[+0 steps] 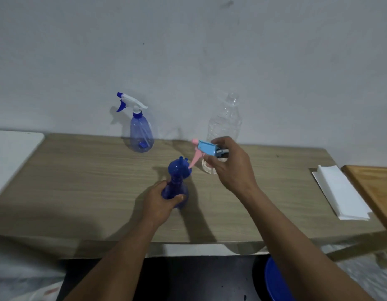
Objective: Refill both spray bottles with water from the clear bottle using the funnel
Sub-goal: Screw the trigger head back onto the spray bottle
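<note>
My left hand [161, 202] grips a dark blue spray bottle [174, 190] standing near the middle of the wooden table [79, 187], its neck without a spray head. A blue funnel [179, 169] is at the bottle's neck. My right hand [229, 164] holds a light blue and pink spray head [204, 149] just above and right of the funnel. A second spray bottle [141, 133], pale blue with a white and blue trigger head, stands at the back by the wall. The clear bottle [226, 124] stands uncapped behind my right hand, partly hidden by it.
A stack of white paper sheets [340, 192] lies at the table's right end beside a wooden board [375, 192]. A white surface [12, 153] adjoins the table on the left. A blue round object [275, 283] sits below the table's front edge.
</note>
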Demonstrator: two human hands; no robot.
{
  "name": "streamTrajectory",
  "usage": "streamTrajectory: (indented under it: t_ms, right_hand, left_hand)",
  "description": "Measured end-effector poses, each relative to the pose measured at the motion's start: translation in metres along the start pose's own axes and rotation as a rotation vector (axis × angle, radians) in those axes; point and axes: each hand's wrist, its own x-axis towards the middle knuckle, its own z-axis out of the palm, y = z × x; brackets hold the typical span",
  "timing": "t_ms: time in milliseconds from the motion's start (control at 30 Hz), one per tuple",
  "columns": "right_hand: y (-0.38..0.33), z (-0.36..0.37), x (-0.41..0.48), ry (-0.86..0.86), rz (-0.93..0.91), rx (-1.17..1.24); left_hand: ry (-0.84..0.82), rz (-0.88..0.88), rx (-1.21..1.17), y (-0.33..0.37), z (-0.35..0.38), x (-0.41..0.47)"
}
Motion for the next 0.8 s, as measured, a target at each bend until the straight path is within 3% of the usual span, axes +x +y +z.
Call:
streamTrajectory:
  t_ms: [233, 467, 667, 800]
  right_hand:
    - [-0.057, 0.01, 0.01, 0.115, -0.234, 0.231]
    - [-0.058, 0.041, 0.012, 0.145, -0.279, 0.287]
    - [-0.024, 0.068, 0.003, 0.048, -0.211, 0.266]
    - [0.003, 0.08, -0.008, -0.097, -0.155, 0.103]
  left_hand:
    - [-0.059, -0.009, -0.027, 0.007, -0.006, -0.003]
    - [-0.088, -0.009, -0.061, 0.004, -0.006, -0.001]
    - [-0.058, -0.014, -0.078, -0.003, -0.002, 0.004]
    - [-0.029, 0.055, -0.026, -0.008, 0.001, 0.001]
